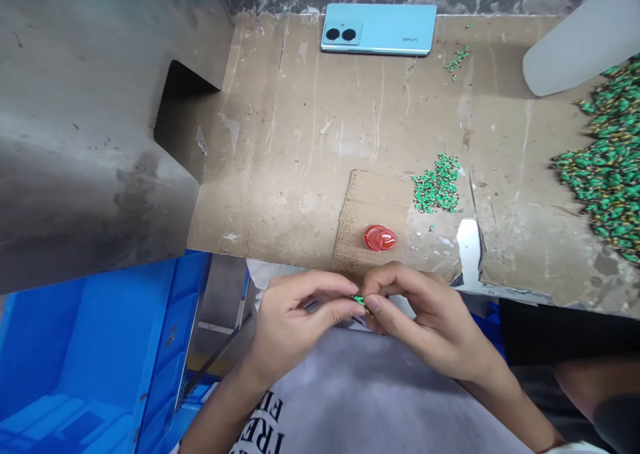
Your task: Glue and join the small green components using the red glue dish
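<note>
While both hands meet just off the near edge of the table [280, 174], the left hand [295, 317] and the right hand [425, 321] pinch one small green part [359, 300] between their fingertips; each grip is clenched on that same part, thumb and forefinger pressed to it from either side. The part sits over the person's lap, just below the near edge, mostly hidden by the fingers so its shape cannot be told.

On the table, just beyond the hands near the near edge, lies a red cap [380, 238] on a torn strip of cardboard [370, 201]. A small pile of green parts [439, 184] rests a little farther in and to the right of the cap. A far larger heap of green parts [607, 167] spreads along the right edge. A few loose green bits [456, 59] lie toward the far right. A light blue phone [379, 29] lies face down at the far edge. A grey metal housing [85, 121] covers the left side of the table, and a blue bin [90, 354] stands below it, off the near left corner. A white rounded object [580, 44] juts in at the far right corner
</note>
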Demonstrator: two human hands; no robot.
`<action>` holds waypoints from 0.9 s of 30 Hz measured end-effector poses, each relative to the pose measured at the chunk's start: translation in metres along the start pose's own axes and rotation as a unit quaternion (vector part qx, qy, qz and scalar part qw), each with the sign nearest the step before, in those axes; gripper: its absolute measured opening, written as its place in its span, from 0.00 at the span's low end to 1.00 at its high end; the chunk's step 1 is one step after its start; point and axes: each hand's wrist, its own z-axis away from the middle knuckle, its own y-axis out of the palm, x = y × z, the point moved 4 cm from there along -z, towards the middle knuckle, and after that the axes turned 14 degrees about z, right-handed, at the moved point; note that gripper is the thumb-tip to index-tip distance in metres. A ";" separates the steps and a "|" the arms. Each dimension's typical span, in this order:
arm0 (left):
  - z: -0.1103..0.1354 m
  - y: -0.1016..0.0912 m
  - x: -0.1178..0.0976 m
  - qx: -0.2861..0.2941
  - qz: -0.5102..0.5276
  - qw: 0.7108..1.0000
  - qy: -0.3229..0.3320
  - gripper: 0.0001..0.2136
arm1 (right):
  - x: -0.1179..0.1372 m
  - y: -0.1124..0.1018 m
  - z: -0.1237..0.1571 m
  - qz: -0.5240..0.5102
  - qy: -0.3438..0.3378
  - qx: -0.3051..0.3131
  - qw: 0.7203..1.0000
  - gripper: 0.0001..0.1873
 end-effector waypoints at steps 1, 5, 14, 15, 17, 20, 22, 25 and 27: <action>0.000 0.000 0.000 0.003 -0.006 1.000 0.009 0.11 | 0.000 0.000 0.000 -0.001 0.002 0.000 1.000 0.05; 0.000 -0.001 0.000 0.009 -0.020 0.999 0.025 0.11 | 0.000 -0.001 -0.002 0.001 0.001 -0.017 1.000 0.04; -0.002 0.000 -0.003 -0.001 0.006 1.000 0.006 0.07 | 0.001 -0.002 -0.003 -0.005 -0.013 -0.076 0.997 0.06; -0.002 0.000 -0.003 -0.001 0.001 1.000 0.006 0.07 | 0.002 -0.003 -0.004 0.000 -0.014 -0.077 0.997 0.06; -0.001 0.000 -0.003 0.001 -0.013 1.000 0.012 0.07 | 0.003 -0.003 -0.004 0.013 -0.011 -0.070 0.997 0.06; -0.001 -0.001 -0.002 0.002 -0.022 1.000 0.022 0.06 | 0.003 -0.003 -0.005 0.023 -0.006 -0.060 0.998 0.05; 0.000 0.000 -0.002 0.003 -0.012 1.000 0.025 0.07 | 0.003 -0.004 -0.006 0.019 -0.012 -0.061 0.998 0.05; -0.001 0.000 -0.001 0.002 0.017 1.000 0.024 0.08 | 0.003 -0.003 -0.005 0.004 -0.021 -0.067 0.997 0.06; -0.001 0.000 -0.001 0.000 0.031 0.999 0.022 0.10 | 0.001 -0.003 -0.005 -0.003 -0.021 -0.069 0.997 0.05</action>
